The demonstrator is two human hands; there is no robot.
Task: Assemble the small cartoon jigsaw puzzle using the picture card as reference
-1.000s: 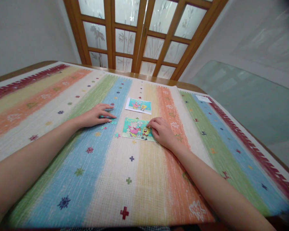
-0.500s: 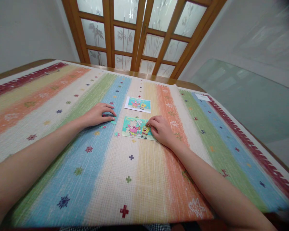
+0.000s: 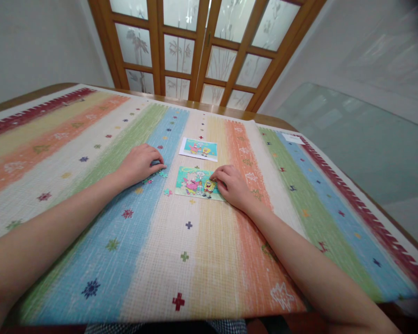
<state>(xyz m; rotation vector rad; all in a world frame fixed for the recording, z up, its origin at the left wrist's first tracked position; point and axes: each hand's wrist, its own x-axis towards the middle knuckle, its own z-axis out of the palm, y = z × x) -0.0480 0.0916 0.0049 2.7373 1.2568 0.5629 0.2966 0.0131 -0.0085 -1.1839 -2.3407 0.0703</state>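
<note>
A small cartoon jigsaw puzzle lies flat on the striped tablecloth. My right hand rests on its right edge, fingers curled and pressing on the puzzle. My left hand lies to the left with fingers curled over loose puzzle pieces; what is under its fingertips is hidden. One more loose piece sits just left of the puzzle. A reference picture card lies beyond the puzzle.
The striped cloth covers a wooden table. A glass surface adjoins on the right, with a small white slip at the cloth's far right edge. Wooden framed frosted glass doors stand behind the table.
My left hand's fingers, stretched out a second ago, have curled in over the loose pieces. The right hand stays on the puzzle's edge. The view shifted slightly.
</note>
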